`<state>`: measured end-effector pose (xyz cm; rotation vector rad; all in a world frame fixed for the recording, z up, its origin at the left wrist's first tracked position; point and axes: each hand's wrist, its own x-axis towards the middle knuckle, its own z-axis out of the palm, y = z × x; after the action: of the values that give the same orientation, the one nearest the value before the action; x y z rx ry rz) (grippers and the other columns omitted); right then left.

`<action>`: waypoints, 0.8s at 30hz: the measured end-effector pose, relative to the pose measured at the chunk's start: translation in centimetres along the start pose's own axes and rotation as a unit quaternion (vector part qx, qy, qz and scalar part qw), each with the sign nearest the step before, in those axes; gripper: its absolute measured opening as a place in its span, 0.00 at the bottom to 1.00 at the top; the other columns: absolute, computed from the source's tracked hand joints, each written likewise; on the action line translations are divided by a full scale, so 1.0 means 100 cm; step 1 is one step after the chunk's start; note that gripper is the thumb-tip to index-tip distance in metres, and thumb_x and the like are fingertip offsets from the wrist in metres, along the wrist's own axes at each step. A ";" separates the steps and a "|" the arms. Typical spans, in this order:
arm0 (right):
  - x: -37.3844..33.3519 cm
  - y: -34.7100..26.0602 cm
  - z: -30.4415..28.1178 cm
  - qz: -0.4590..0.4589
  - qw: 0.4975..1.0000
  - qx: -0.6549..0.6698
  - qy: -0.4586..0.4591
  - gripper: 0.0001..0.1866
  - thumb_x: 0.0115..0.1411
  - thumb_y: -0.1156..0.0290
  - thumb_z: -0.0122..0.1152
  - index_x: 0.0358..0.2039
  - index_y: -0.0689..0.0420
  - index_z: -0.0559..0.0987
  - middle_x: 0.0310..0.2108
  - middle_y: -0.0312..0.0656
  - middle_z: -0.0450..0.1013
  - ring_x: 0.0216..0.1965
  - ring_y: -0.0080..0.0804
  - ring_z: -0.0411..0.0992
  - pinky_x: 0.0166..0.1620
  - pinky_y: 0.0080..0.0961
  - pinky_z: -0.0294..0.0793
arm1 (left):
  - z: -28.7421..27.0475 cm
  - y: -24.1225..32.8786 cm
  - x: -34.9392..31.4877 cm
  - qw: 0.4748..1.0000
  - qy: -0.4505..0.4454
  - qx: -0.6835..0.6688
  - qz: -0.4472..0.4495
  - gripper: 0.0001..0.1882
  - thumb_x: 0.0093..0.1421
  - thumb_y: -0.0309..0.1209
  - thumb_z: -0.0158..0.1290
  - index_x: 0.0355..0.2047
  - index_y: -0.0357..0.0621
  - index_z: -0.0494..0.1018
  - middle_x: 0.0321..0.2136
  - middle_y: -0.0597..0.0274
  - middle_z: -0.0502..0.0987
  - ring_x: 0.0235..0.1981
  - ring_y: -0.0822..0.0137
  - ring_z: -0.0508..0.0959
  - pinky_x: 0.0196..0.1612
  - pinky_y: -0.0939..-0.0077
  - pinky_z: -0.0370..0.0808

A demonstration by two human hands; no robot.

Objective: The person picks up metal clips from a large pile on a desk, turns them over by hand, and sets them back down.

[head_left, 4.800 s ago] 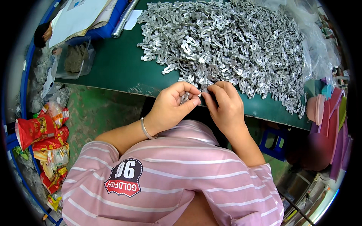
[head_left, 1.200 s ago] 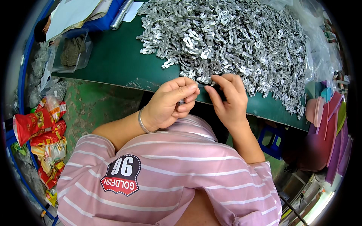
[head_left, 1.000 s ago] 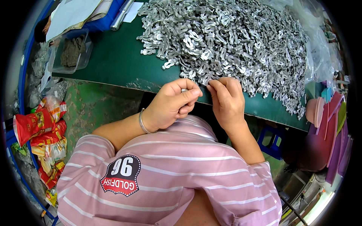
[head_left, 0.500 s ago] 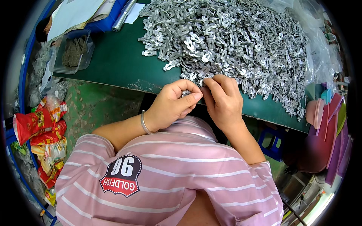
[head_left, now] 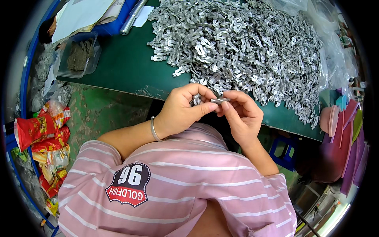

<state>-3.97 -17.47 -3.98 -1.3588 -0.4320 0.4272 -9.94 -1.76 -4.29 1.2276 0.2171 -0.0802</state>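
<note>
A small silver metal link [head_left: 219, 100] is pinched between both hands at the near edge of the green table [head_left: 130, 59]. My left hand [head_left: 185, 103], with a bangle at its wrist, curls its fingers round more silver links [head_left: 195, 99] and grips one end of the pinched link between thumb and forefinger. Thumb and fingertips of my right hand [head_left: 244, 114] close on its other end. Just beyond both hands, a large heap of similar looped silver links [head_left: 241, 43] spreads over the table.
At the table's left stand a clear plastic box [head_left: 85, 59] with brown pieces inside and a blue tray [head_left: 114, 25] of papers. Clear plastic sheeting [head_left: 335, 51] lies along the heap's right side. A blue stool [head_left: 282, 152] is under the table; red packages [head_left: 39, 130] are at left.
My right hand has drawn back from the heap's edge and turned its palm inward. A link now shows between both hands' fingertips. My left hand stays nearly in place.
</note>
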 end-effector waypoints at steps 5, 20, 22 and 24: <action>0.005 0.009 -0.012 -0.115 0.983 -0.124 -0.074 0.08 0.48 0.86 0.57 0.31 0.66 0.76 0.32 0.44 0.71 0.32 0.27 0.71 0.33 0.18 0.72 | -0.006 -0.005 0.001 0.969 0.003 0.156 0.192 0.07 0.50 0.21 0.56 0.30 0.37 0.71 0.28 0.64 0.72 0.27 0.78 0.69 0.30 0.85 0.66; 0.000 0.003 -0.002 -0.257 0.958 -0.115 -0.054 0.18 0.43 0.90 0.60 0.34 0.63 0.67 0.30 0.49 0.72 0.30 0.34 0.72 0.34 0.24 0.72 | 0.000 -0.002 -0.002 0.990 -0.029 -0.118 -0.077 0.11 0.59 0.28 0.48 0.39 0.33 0.70 0.24 0.62 0.73 0.17 0.79 0.68 0.16 0.90 0.61; 0.001 -0.003 -0.004 -0.289 0.935 -0.201 -0.051 0.12 0.44 0.88 0.60 0.30 0.64 0.70 0.27 0.48 0.72 0.30 0.36 0.72 0.32 0.24 0.72 | 0.001 0.001 0.000 0.959 -0.024 -0.252 -0.128 0.11 0.60 0.29 0.46 0.39 0.34 0.69 0.23 0.63 0.71 0.17 0.79 0.67 0.14 0.90 0.60; 0.010 -0.005 -0.011 -0.314 0.895 -0.315 -0.018 0.10 0.44 0.86 0.60 0.29 0.64 0.72 0.27 0.46 0.72 0.28 0.35 0.72 0.31 0.24 0.71 | -0.004 -0.002 -0.002 0.956 -0.037 -0.265 -0.118 0.10 0.60 0.29 0.45 0.39 0.35 0.68 0.22 0.63 0.69 0.16 0.79 0.65 0.14 0.90 0.59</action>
<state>-2.50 -17.92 -3.59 -1.7263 -1.0661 -0.2596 -10.18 -1.44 -4.58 0.6584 0.2973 -0.2593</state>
